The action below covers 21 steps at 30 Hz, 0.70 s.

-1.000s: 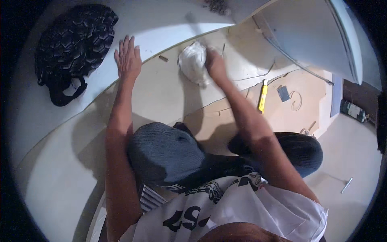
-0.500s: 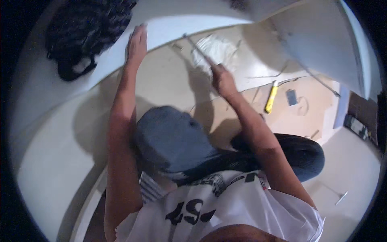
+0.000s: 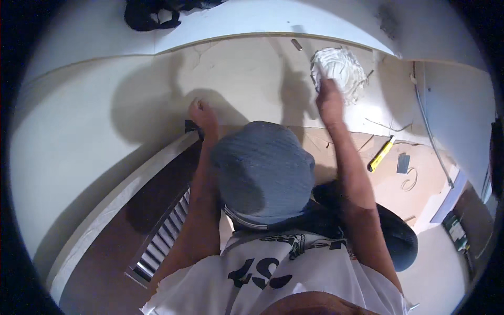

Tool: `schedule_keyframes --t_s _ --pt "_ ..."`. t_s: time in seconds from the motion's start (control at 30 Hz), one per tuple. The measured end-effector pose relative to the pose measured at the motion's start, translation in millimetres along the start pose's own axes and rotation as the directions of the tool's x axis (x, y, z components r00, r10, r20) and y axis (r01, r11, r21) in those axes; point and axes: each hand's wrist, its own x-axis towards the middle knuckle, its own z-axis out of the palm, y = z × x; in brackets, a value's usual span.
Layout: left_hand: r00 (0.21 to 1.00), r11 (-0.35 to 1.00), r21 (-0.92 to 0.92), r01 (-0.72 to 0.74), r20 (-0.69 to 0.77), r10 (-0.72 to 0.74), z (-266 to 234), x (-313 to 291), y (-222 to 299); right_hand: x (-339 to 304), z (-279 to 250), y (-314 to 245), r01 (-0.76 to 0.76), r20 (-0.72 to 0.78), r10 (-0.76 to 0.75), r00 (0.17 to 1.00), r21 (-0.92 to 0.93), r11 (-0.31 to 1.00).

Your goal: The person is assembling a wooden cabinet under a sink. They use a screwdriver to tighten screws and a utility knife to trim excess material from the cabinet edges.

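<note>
My left hand (image 3: 203,116) is raised with its fingers curled closed, beside the end of a dark panel with a pale edge (image 3: 131,173). Whether something small sits in those fingers I cannot see. Farther right, my right hand (image 3: 331,105) is closed and smeared by motion. It overlaps the near side of a round white bundle of frayed strips (image 3: 344,68). Whatever that fist grips is hidden or blurred. A small metallic piece (image 3: 297,44) lies left of the bundle. My grey-clad knee (image 3: 262,163) rises between my arms.
A yellow utility knife (image 3: 381,154), a dark flat rectangle (image 3: 403,163) and a thin loop (image 3: 409,179) lie on brown sheeting at right. A grey cable (image 3: 430,131) runs down the right side. Pale panels curve along the back. A slatted grille (image 3: 163,236) lies lower left.
My left hand has come down off the back panel toward me. The thin rod-like tool seen in my right hand no longer shows clearly. The view has shifted, showing more of the dark panel.
</note>
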Motion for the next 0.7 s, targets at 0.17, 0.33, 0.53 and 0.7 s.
schedule_keyframes --t_s 0.17,0.33,0.53,0.7 --pt "0.990 0.990 -0.073 0.122 -0.062 -0.126 -15 -14 -34 25 -54 -8 -0.234 -0.198 0.419 0.886 0.589 0.774" --pt "1.000 0.951 -0.308 0.020 0.007 -0.018 40 -38 14 13 64 -53 -0.041 0.229 0.059 0.972 -0.079 0.996" --pt "0.946 0.871 -0.393 -0.296 0.002 0.323 4 -13 76 29 30 -17 -0.091 0.054 0.090 0.995 0.012 0.996" --pt "0.806 0.763 -0.277 -0.585 -0.095 0.584 -44 15 159 10 -60 17 -0.204 -0.229 0.317 0.920 0.411 0.889"
